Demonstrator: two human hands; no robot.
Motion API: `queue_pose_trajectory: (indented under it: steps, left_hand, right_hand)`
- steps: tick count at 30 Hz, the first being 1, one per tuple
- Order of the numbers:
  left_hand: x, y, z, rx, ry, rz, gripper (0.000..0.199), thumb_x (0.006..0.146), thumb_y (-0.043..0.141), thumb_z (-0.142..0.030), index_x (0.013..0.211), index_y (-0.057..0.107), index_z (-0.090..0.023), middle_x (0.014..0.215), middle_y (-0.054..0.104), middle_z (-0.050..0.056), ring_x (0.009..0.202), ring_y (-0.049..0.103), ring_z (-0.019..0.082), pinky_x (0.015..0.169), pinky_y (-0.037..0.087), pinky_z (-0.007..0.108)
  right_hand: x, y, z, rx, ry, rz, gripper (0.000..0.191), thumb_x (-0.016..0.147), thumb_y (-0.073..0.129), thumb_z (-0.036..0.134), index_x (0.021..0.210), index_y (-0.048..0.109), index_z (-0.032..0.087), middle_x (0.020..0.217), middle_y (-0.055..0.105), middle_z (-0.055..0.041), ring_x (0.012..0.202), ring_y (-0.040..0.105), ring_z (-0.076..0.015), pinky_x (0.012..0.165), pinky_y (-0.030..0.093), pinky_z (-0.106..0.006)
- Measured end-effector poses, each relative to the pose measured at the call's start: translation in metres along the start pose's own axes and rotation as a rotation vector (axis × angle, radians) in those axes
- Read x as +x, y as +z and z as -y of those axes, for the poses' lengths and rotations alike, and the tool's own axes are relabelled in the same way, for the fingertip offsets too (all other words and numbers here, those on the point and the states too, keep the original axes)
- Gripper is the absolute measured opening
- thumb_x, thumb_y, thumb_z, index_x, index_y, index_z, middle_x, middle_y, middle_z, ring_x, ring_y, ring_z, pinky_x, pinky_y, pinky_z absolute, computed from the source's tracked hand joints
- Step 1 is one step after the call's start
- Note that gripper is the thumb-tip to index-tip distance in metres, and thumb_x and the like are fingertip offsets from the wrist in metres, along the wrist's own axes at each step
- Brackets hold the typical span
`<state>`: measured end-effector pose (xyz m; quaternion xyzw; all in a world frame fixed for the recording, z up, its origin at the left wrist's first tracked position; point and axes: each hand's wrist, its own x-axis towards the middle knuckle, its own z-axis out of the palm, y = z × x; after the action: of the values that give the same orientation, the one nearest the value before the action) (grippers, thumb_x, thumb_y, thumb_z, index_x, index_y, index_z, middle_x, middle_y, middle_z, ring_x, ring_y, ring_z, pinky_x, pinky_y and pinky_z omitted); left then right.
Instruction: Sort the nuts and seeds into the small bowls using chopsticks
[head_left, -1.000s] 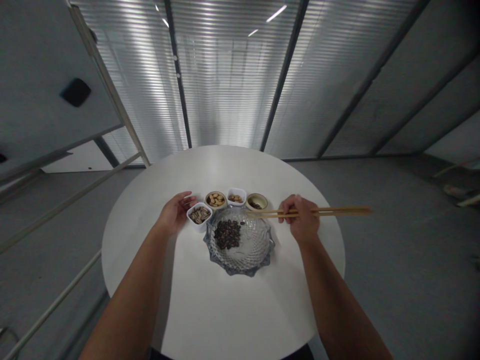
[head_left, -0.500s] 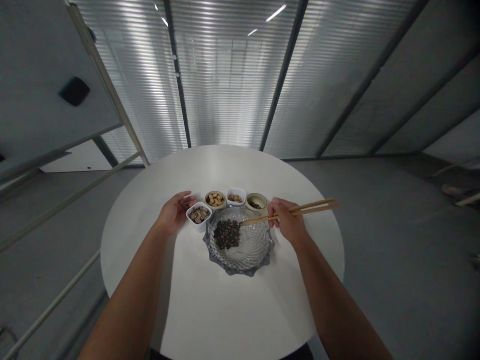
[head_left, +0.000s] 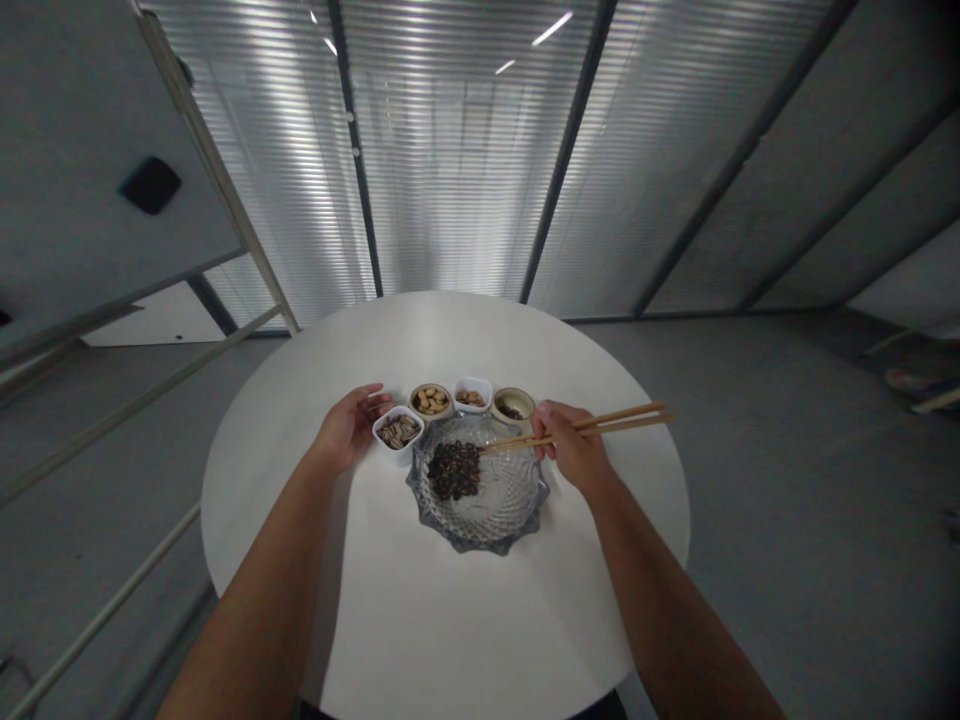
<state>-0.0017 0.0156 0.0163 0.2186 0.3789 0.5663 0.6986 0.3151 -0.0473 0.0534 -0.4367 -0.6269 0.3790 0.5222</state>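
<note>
- Head view: a round white table [head_left: 465, 620] stands before slatted blinds [head_left: 457, 180], with a pale rail [head_left: 142, 405] to its left.
- On it, four small containers curve around the far and left side of a scalloped glass bowl [head_left: 510, 505]: a white dish of striped seeds [head_left: 399, 430] at the left, a round bowl of pale nuts [head_left: 430, 400], a white dish of brown nuts [head_left: 472, 394], and a yellowish bowl [head_left: 514, 403] with a few dark pieces at the right.
- These crowd the glass bowl's far rim; the near side of the table lies clear.
- Dark seeds [head_left: 453, 470] sit heaped in the left part of the glass bowl.
- The right hand [head_left: 571, 442] grasps a pair of chopsticks [head_left: 622, 418], slanting over the bowl's right rim, tips close together at the heap's right edge; whether they pinch a seed cannot be told.
- The left hand [head_left: 349, 428] is loosely curled, gripping nothing visible, its fingers beside the striped-seed dish; contact is unclear.
</note>
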Motion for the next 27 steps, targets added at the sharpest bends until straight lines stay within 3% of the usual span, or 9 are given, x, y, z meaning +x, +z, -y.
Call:
queue_pose_trajectory:
  steps: [11,17,20,27]
  left_hand:
    - [0.0,0.001,0.001,0.015,0.007,0.006,0.016,0.077,0.062,-0.018,0.092,0.066,-0.013,0.083,0.069,0.01,0.068,0.066,0.02,0.061,0.053,0.031]
    - [0.001,-0.002,0.001,0.008,0.007,0.009,0.017,0.077,0.062,-0.019,0.092,0.066,-0.013,0.083,0.069,0.01,0.068,0.066,0.02,0.061,0.053,0.032]
    - [0.002,-0.002,0.001,0.002,0.013,0.025,0.017,0.077,0.062,-0.018,0.093,0.066,-0.013,0.083,0.069,0.01,0.068,0.066,0.02,0.062,0.053,0.031]
    - [0.002,-0.004,0.001,0.014,0.016,0.004,0.018,0.078,0.061,-0.02,0.094,0.066,-0.013,0.085,0.069,0.011,0.07,0.066,0.021,0.063,0.053,0.032]
  right_hand:
    - [0.002,0.008,0.004,0.054,-0.003,-0.176,0.054,0.09,0.039,0.057,0.051,0.047,0.02,0.035,0.041,0.004,0.031,0.04,-0.0099,0.034,0.03,-0.024]
    - [0.006,-0.001,0.012,0.208,-0.15,-0.532,0.051,0.091,0.04,0.052,0.052,0.047,0.02,0.034,0.038,0.0052,0.03,0.044,-0.0107,0.033,0.031,-0.023]
    - [0.009,-0.008,0.011,0.247,-0.226,-0.648,0.049,0.089,0.043,0.052,0.052,0.047,0.02,0.036,0.038,0.006,0.029,0.042,-0.0096,0.032,0.031,-0.022]
    - [0.008,-0.011,0.011,0.204,-0.27,-0.638,0.045,0.091,0.043,0.044,0.054,0.048,0.019,0.039,0.04,0.0054,0.032,0.042,-0.0091,0.034,0.031,-0.023]
